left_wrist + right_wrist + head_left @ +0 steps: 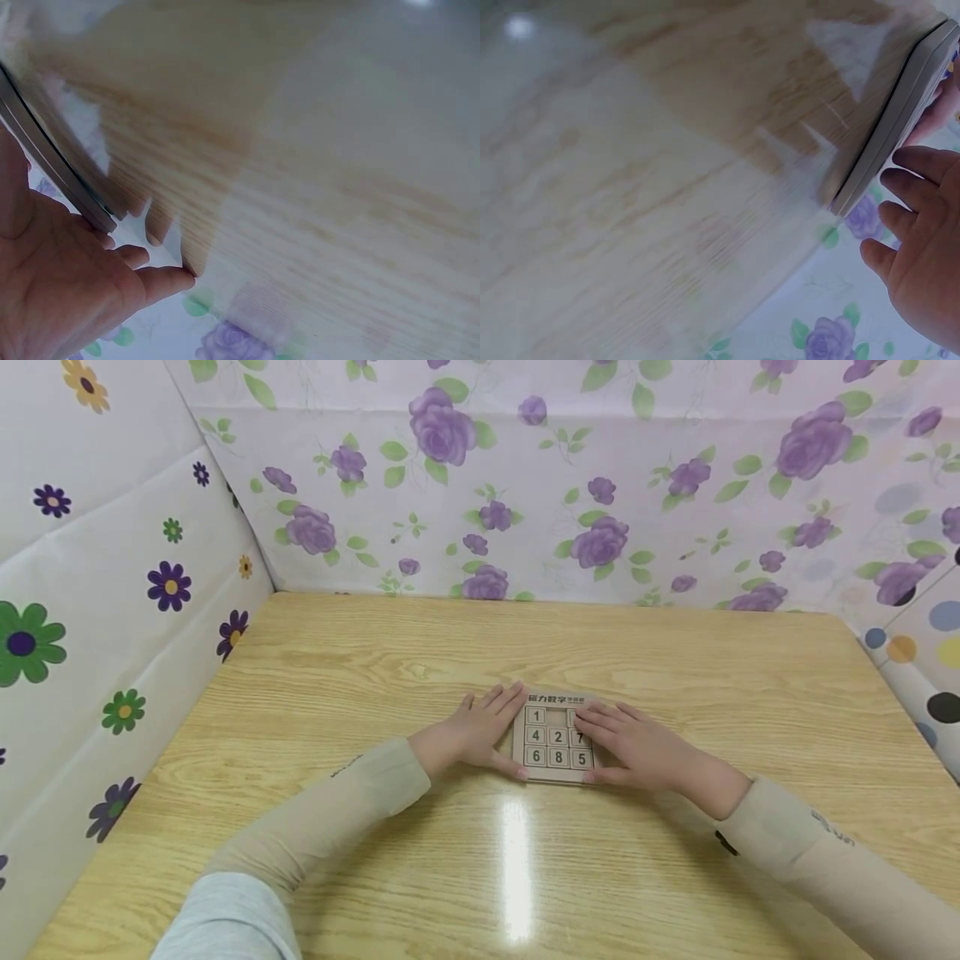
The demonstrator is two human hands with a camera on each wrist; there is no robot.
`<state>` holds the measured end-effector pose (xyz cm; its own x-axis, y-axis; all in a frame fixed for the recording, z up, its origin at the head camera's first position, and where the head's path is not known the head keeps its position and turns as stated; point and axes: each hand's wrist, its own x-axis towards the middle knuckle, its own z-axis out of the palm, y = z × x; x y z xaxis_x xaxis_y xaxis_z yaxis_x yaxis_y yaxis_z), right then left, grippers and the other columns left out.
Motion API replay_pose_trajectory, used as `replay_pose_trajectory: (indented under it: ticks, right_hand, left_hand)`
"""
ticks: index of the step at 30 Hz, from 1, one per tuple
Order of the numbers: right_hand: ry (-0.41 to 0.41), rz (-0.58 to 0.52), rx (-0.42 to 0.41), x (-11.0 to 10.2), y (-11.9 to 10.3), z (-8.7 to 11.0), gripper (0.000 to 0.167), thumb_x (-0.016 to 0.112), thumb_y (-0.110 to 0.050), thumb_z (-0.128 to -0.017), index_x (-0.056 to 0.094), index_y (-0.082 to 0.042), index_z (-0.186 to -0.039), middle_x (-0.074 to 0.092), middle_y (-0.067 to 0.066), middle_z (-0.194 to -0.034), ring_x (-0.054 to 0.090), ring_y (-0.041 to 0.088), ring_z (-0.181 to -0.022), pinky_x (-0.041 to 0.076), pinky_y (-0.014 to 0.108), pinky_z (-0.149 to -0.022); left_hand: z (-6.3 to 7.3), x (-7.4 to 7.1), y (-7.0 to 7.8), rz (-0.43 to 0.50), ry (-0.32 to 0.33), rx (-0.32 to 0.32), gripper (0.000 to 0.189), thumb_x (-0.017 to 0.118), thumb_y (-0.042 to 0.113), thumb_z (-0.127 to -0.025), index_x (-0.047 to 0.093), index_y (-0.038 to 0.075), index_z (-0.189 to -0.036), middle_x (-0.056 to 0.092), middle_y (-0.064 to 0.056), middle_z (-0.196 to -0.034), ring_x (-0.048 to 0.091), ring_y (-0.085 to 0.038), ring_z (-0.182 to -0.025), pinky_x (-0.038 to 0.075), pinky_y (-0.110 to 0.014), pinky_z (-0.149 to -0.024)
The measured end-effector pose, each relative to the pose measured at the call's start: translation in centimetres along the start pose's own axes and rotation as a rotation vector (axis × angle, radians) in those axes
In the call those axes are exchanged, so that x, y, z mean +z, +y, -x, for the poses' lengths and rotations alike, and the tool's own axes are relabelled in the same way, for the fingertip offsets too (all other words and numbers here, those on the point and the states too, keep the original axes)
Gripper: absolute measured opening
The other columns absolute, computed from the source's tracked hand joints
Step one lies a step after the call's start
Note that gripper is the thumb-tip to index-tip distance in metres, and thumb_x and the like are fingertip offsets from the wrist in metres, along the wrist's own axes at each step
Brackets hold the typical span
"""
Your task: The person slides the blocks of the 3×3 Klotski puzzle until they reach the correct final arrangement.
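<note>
A number sliding puzzle [555,774] lies flat on the wooden table, its printed strip at the far side. Its rows read 1, a gap and a tile mostly covered by fingers; then 4, 2, 7; then 6, 8, 5. My left hand [483,731] rests along the left side with straight, spread fingers, thumb at the near corner. On the right, my right hand [637,747] lays its fingers over the far right tiles, thumb at the near right corner. Both wrist views show the puzzle's edge [54,161] close to the left hand [75,285] and the right hand [930,247].
The wood-grain table [360,668] is glossy, with a bright light streak in front of the puzzle. A purple-flowered cloth [525,485] hangs behind it, and a daisy-patterned sheet [97,610] covers the left side. Dotted cloth [922,652] hangs at the right.
</note>
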<state>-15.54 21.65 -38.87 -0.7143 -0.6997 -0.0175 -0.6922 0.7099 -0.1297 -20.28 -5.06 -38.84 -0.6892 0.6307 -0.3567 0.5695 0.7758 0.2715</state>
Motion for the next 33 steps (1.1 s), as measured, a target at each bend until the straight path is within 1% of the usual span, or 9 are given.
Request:
replay_pose_trajectory:
  ticks: [4, 9, 17, 25, 33]
  right_hand:
    - [-0.004, 0.017, -0.013, -0.1, -0.6, 0.1, 0.074, 0.059, -0.049, -0.089, 0.042, 0.001, -0.142, 0.038, 0.018, -0.149, 0.031, 0.038, -0.139, 0.024, 0.057, -0.114]
    - [-0.002, 0.009, -0.034, -0.2, -1.4, 0.0, 0.076, 0.061, -0.049, -0.087, 0.041, -0.001, -0.143, 0.038, 0.016, -0.149, 0.032, 0.037, -0.139, 0.024, 0.056, -0.114]
    - [-0.018, -0.005, -0.035, 0.1, -2.3, -0.2, 0.078, 0.06, -0.053, -0.086, 0.04, -0.005, -0.144, 0.037, 0.012, -0.151, 0.029, 0.033, -0.141, 0.017, 0.054, -0.117]
    - [-0.015, 0.016, -0.045, 0.6, -2.5, -0.3, 0.078, 0.058, -0.055, -0.087, 0.041, -0.004, -0.143, 0.039, 0.012, -0.15, 0.029, 0.032, -0.142, 0.017, 0.053, -0.117]
    - [-0.008, 0.032, -0.048, 0.4, -2.4, -0.7, 0.078, 0.059, -0.055, -0.086, 0.043, -0.003, -0.142, 0.041, 0.014, -0.148, 0.032, 0.033, -0.14, 0.02, 0.052, -0.116]
  left_hand:
    - [-0.1, 0.1, -0.1, -0.009, 0.0, -0.001, 0.121, 0.064, 0.071, -0.072, -0.006, 0.014, -0.153, -0.014, -0.002, -0.16, -0.006, -0.028, -0.147, 0.005, -0.059, -0.116]
    - [-0.2, 0.2, -0.2, -0.019, -0.004, 0.001, 0.121, 0.063, 0.071, -0.073, -0.007, 0.014, -0.153, -0.014, -0.002, -0.16, -0.006, -0.028, -0.147, 0.006, -0.06, -0.115]
    - [-0.2, 0.2, -0.2, -0.02, -0.002, 0.001, 0.121, 0.063, 0.072, -0.072, -0.006, 0.014, -0.153, -0.014, -0.002, -0.16, -0.006, -0.028, -0.147, 0.006, -0.06, -0.115]
    - [-0.2, 0.1, -0.1, -0.013, -0.004, -0.001, 0.121, 0.063, 0.071, -0.073, -0.007, 0.014, -0.153, -0.014, -0.002, -0.16, -0.006, -0.028, -0.147, 0.005, -0.059, -0.116]
    - [0.0, 0.0, 0.0, -0.004, -0.007, 0.001, 0.121, 0.063, 0.07, -0.073, -0.007, 0.013, -0.153, -0.014, -0.003, -0.16, -0.006, -0.028, -0.147, 0.005, -0.06, -0.115]
